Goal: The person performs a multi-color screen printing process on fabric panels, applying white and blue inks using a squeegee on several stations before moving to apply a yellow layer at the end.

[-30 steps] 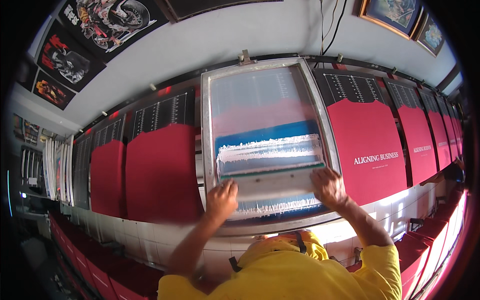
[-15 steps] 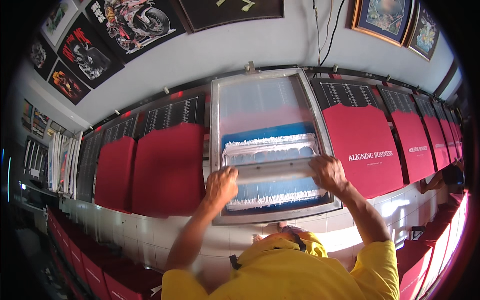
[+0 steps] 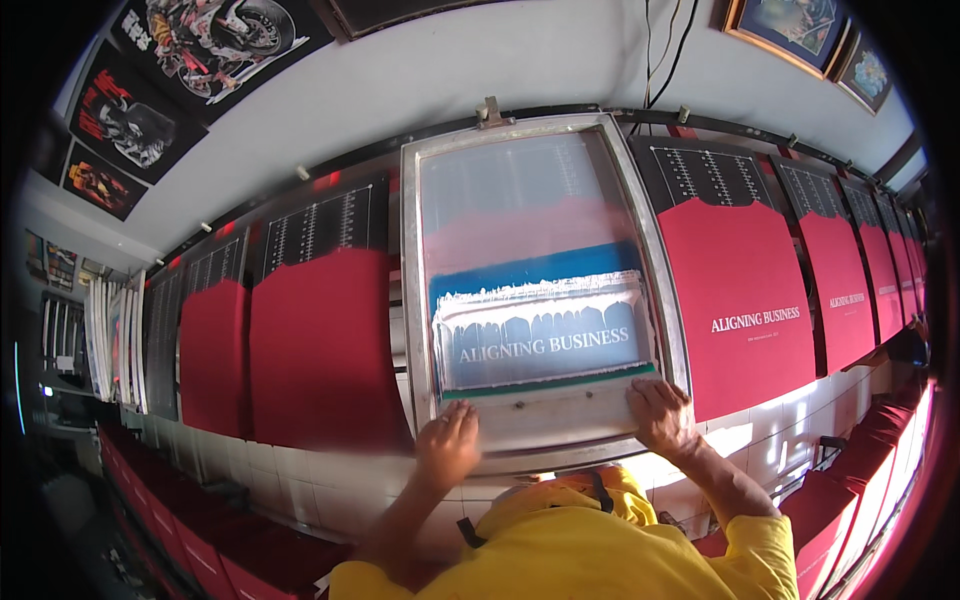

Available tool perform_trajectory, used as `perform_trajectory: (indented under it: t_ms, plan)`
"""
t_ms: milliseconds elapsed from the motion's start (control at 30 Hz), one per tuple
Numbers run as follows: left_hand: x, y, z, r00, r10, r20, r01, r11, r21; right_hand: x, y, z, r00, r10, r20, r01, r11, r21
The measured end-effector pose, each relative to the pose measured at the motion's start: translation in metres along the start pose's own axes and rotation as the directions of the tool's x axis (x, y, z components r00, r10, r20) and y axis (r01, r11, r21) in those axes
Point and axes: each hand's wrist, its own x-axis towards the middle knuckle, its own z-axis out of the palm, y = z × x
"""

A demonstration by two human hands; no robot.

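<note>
Head camera: the bare left hand (image 3: 449, 440) has its fingers bent and close together, gripping the left end of a wide, pale grey squeegee with a straight green blade (image 3: 552, 406). The bare right hand (image 3: 662, 415) grasps the opposite end, fingers curled over the top; how its thumb sits underneath cannot be told.

The squeegee lies crosswise inside a rectangular, silver-grey metal screen frame (image 3: 412, 250), at the end nearest the person, its green edge facing away. Beyond the blade, pale lettering (image 3: 545, 346) shows on the blue-grey mesh, and thick white ink (image 3: 540, 295) forms a ragged ridge with drips running toward the blade. A solid blue band (image 3: 530, 268) crosses above it, then translucent grey mesh (image 3: 505, 180) reaches the far rail.

The squeegee is just beside the near rail, and each hand is close to a side rail. A narrow gap separates the frame from the plain crimson shirt (image 3: 325, 350) on its left; on its right, a crimson shirt with white print (image 3: 735, 280) lies right alongside.
</note>
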Motion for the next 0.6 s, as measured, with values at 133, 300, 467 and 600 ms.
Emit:
perform_trajectory:
  t_ms: [133, 300, 467, 600]
  plan:
    - [0.050, -0.033, 0.017, 0.999, 0.042, -0.011, -0.042, 0.999, 0.024, 0.047, 0.030, 0.011, 0.997, -0.061, -0.037, 0.060, 0.998, -0.005]
    - [0.102, -0.063, 0.023, 0.996, 0.028, 0.079, -0.026, 0.999, -0.020, 0.088, 0.070, 0.027, 0.999, -0.045, 0.008, 0.045, 0.998, -0.038]
    - [0.124, -0.069, 0.014, 0.990, 0.005, 0.143, 0.006, 0.997, -0.074, 0.101, 0.085, 0.032, 0.979, -0.141, -0.150, 0.133, 0.989, -0.057]
    - [0.106, -0.059, 0.000, 0.997, 0.024, 0.077, -0.020, 0.998, -0.055, 0.090, 0.069, 0.014, 0.982, -0.118, -0.146, 0.109, 0.992, -0.067]
